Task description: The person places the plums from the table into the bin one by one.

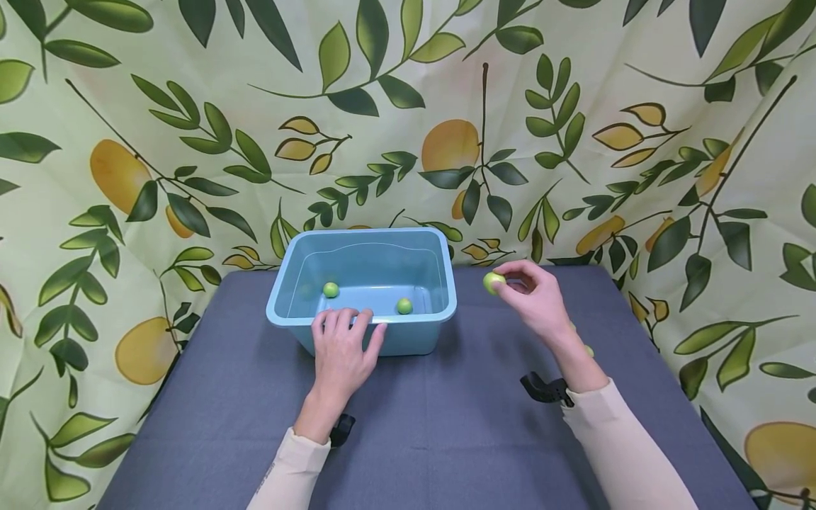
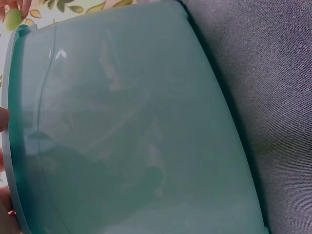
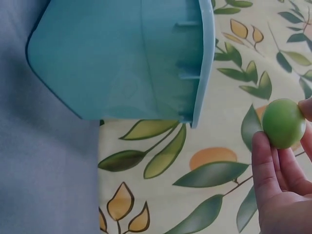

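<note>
A light blue plastic basin (image 1: 363,333) stands at the back of the table, with one small, round green fruit (image 1: 330,290) inside at the left and another green fruit (image 1: 404,306) at the right. My left hand (image 1: 342,354) rests on its front rim, fingertips just over the edge; in the left wrist view only bits of the fingers (image 2: 4,119) show beyond the rim. To the right of the basin, my right hand (image 1: 534,296) pinches a smooth green fruit (image 3: 283,124) between thumb and fingertips, raised above the table and apart from the basin.
Another green fruit (image 1: 589,350) is mostly hidden behind my right wrist. A dark grey-blue cloth (image 1: 440,439) covers the table. A leaf-and-fruit patterned curtain (image 1: 395,127) hangs close behind the basin and along both sides. Black straps (image 1: 545,388) sit on the wrists.
</note>
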The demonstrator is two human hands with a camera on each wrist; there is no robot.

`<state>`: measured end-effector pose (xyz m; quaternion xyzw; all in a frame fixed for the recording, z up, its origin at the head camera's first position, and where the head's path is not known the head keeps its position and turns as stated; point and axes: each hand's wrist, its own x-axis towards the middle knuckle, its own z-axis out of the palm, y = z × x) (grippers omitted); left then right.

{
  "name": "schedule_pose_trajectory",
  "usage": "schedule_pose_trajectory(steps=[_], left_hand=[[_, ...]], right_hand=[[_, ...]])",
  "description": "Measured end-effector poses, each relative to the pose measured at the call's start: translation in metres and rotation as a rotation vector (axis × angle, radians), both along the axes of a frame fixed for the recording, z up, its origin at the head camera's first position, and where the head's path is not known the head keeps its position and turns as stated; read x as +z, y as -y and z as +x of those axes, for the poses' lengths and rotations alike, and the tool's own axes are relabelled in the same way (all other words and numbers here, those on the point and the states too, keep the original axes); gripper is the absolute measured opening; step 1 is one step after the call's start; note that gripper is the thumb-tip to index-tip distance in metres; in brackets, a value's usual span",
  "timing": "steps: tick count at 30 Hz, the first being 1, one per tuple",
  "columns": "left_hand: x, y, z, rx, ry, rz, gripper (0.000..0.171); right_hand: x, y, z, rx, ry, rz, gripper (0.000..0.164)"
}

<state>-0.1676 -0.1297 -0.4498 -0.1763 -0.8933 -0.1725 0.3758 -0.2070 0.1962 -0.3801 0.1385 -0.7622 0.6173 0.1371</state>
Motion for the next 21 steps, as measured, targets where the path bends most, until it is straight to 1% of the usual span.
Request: schedule_pose_trajectory(steps=[3, 8, 18, 21], left_hand=[[0.000, 0.001, 0.000, -0.001, 0.003, 0.001, 0.042], [0.000, 0.001, -0.001, -0.001, 0.011, 0.000, 0.042], [0.000, 0.001, -0.001, -0.002, -0.011, -0.002, 0.043], [0.000, 0.001, -0.001, -0.003, -0.017, 0.000, 0.043]], right_hand=[[0.003, 0.005, 0.000, 0.009, 0.001, -0.005, 0.026], [0.003, 0.010, -0.001, 0.021, -0.003, -0.003, 0.027], [0.004, 0.025, -0.006, 0.063, -0.008, -0.019, 0.027], [0.003, 0.030, -0.007, 0.075, -0.010, -0.005, 0.026]])
